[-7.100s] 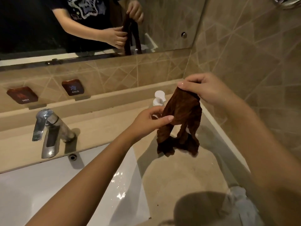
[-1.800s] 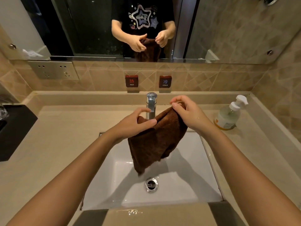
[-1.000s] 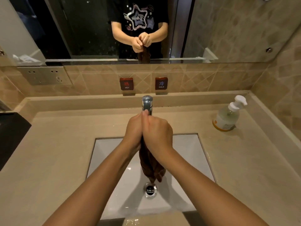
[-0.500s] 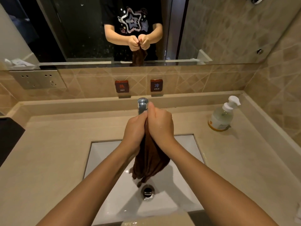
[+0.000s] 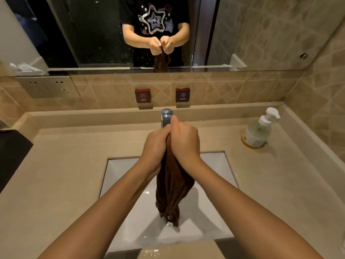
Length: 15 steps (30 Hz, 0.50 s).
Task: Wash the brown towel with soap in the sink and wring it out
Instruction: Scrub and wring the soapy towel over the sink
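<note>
My left hand (image 5: 155, 146) and right hand (image 5: 183, 141) press together, fingers closed around the brown towel (image 5: 172, 189). It hangs below them over the sink (image 5: 214, 165).

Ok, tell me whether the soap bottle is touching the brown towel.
Apart. The head view shows the soap bottle on the counter, bare countertop between it and the brown towel.

Brown towel (image 5: 172, 186) bunched, hanging lengthwise over white sink (image 5: 214, 184), soap bottle (image 5: 258, 130) upright on counter
</note>
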Each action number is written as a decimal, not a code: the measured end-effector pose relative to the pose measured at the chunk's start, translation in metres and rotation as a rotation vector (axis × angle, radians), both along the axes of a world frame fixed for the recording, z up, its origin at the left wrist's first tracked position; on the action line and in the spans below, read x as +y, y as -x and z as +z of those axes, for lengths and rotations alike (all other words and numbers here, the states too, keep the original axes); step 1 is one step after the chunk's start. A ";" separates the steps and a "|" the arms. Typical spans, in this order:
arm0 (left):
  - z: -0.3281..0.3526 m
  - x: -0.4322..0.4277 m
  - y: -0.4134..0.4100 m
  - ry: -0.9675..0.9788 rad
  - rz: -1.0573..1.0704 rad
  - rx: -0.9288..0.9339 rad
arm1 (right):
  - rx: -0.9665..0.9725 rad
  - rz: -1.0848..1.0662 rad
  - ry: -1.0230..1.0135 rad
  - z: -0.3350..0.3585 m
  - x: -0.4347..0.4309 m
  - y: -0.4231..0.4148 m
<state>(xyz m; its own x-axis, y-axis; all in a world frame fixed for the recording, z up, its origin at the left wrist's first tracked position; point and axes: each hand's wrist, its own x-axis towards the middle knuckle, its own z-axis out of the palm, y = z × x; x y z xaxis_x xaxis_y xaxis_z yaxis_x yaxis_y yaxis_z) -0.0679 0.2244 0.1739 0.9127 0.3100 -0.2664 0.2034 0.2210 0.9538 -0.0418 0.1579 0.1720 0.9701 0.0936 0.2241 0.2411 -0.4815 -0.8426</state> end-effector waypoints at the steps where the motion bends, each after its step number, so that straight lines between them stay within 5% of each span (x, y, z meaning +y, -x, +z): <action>1: 0.000 0.002 -0.001 -0.014 0.010 0.003 | 0.003 0.041 0.017 -0.001 0.002 0.005; 10: 0.002 0.004 0.011 0.151 -0.089 -0.074 | 0.120 0.094 -0.279 0.011 -0.034 -0.017; 15: -0.005 0.024 0.011 0.061 -0.041 -0.094 | 0.243 0.383 -0.067 0.015 -0.071 -0.024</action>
<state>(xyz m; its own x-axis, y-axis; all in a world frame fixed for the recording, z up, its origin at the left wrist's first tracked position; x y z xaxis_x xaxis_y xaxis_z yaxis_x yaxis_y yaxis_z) -0.0787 0.2488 0.1691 0.9460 0.2581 -0.1963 0.1236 0.2728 0.9541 -0.0182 0.0864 0.1874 0.8937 0.4484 0.0123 0.1827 -0.3389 -0.9229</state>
